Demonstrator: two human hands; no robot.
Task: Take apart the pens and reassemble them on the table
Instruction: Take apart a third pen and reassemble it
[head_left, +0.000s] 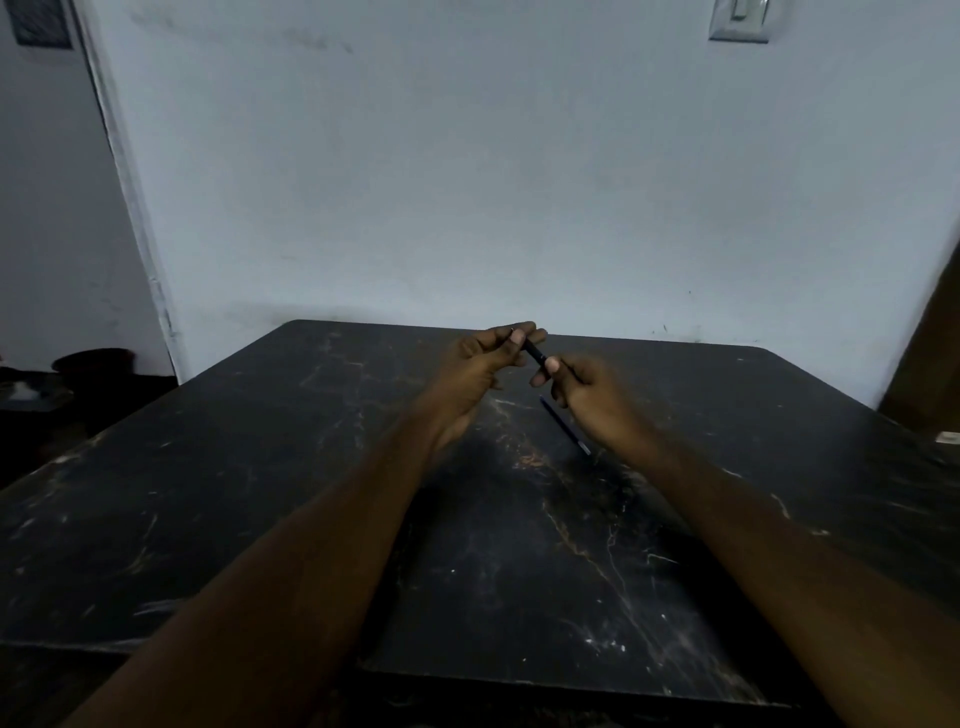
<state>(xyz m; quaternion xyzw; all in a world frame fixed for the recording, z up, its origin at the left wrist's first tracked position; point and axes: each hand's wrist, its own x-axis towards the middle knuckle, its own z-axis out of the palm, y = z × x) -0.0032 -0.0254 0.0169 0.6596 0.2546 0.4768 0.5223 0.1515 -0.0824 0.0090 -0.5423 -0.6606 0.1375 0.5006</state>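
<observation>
Both hands are raised over the far middle of a dark marble table (260, 493). Between them runs a short black pen barrel (535, 354), tilted down to the right. My left hand (488, 364) pinches its upper end with fingers and thumb. My right hand (592, 395) grips the lower end between thumb and fingers. A thin blue refill (565, 425) with a pale tip lies slanted just under and beside my right hand; I cannot tell whether it rests on the table or hangs from the hand.
A pale wall (519, 182) stands right behind the table's far edge. Dark objects (93, 361) sit low at the left beyond the table. A brown panel (930, 338) rises at the right edge.
</observation>
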